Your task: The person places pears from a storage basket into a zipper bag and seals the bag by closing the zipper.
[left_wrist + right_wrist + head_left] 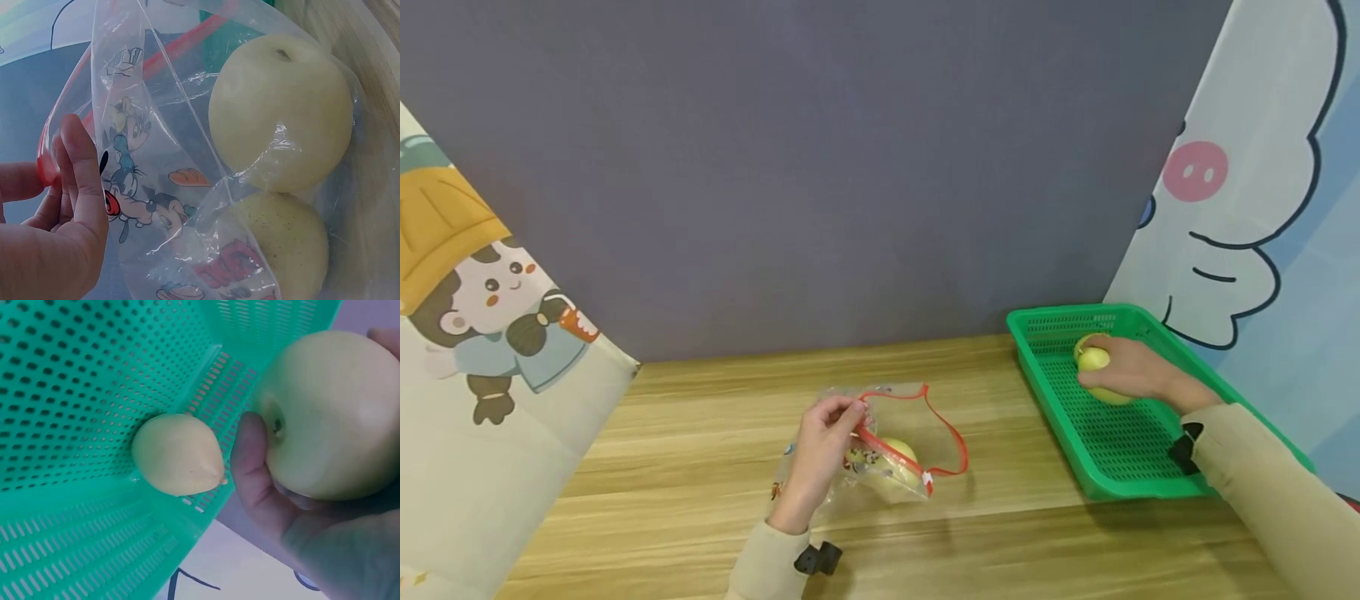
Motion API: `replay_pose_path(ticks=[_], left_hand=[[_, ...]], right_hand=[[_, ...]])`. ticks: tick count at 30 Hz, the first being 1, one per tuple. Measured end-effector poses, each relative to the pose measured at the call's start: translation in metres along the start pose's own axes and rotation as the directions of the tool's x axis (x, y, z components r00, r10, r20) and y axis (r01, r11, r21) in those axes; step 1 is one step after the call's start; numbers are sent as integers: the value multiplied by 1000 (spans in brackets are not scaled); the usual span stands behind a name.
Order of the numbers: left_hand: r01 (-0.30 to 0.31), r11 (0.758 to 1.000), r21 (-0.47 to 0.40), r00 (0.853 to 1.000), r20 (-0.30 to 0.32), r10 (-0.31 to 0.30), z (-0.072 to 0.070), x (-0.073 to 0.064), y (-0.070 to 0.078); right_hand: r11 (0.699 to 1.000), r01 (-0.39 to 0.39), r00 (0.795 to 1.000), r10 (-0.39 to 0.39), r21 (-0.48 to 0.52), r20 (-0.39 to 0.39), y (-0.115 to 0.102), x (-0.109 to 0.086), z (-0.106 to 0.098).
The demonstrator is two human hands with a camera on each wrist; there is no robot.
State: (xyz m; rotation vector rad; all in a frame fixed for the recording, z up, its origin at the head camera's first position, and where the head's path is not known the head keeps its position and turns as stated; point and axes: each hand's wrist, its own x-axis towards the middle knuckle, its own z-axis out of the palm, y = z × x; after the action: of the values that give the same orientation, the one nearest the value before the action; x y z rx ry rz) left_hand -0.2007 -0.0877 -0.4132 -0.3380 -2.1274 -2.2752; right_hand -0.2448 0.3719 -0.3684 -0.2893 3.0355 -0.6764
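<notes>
My left hand pinches the red zip rim of a clear plastic bag printed with cartoon figures. The bag's mouth gapes toward the right, with a white slider at one corner. Inside it, the left wrist view shows a large pale yellow pear and a second pear below it, partly behind the print. Over the green basket, my right hand grips another yellow pear, thumb and fingers curled round it. One more pear lies in the basket's corner, apart from that hand.
The green perforated basket stands on the right of the wooden table, its raised wall between the bag and the right hand. A grey panel rises behind. Cartoon-printed sheets flank both sides.
</notes>
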Motion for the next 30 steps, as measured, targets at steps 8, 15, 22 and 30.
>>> replay_pose_path(ticks=[8, 15, 22, 30], left_hand=[[0, 1000, -16, 1000, -6, 0, 1, -1, 0], [-9, 1000, -22, 1000, -7, 9, 1, -1, 0], [-13, 1000, -18, 1000, -7, 13, 0, 0, 0], [-15, 1000, 13, 1000, -4, 15, 0, 1, 0]], right_hand=[[998, -9, 1000, 11, 54, -23, -8, 0, 2], [997, 19, 999, -15, 78, -46, -22, -3, 1], [995, 57, 996, -51, 83, -74, -36, -5, 1], [993, 65, 995, -57, 100, -83, -50, -8, 2]])
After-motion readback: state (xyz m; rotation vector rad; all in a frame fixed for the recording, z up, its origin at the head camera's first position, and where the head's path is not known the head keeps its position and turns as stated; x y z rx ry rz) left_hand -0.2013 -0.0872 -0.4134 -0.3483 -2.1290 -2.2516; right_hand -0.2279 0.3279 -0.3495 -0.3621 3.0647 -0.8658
